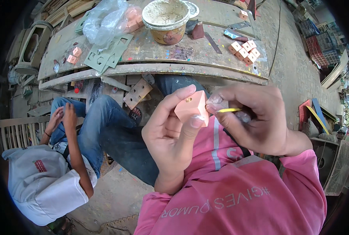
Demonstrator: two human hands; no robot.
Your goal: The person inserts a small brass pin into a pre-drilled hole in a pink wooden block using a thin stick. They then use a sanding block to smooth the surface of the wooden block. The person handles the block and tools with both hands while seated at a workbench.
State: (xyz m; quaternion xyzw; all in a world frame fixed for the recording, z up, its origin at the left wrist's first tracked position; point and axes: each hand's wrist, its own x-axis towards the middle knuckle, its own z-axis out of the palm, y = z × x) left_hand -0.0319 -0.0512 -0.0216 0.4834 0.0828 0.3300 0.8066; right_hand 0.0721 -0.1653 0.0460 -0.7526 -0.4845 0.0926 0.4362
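Observation:
My left hand (162, 141) is closed around a pale pink cube block (193, 106), thumb on its near side and fingers behind. A small round hole shows in the block's upper face. Closed fingertips of my right hand (260, 113) meet the block's right side. A thin yellow strip (229, 110) sticks out between those fingers, and its kind cannot be made out. Something whitish also shows at the right fingertips, too unclear to name. Both hands are raised in front of my pink shirt, nearer than the worktable.
Across the worktable (143, 69) lie a bucket of pale paste (169, 33), a plastic bag (104, 25), green cut-out sheets (108, 53) and several pink blocks (244, 51). Beside me at left sits a person in a white shirt (49, 180), hands raised. A holed board (137, 93) leans below the table.

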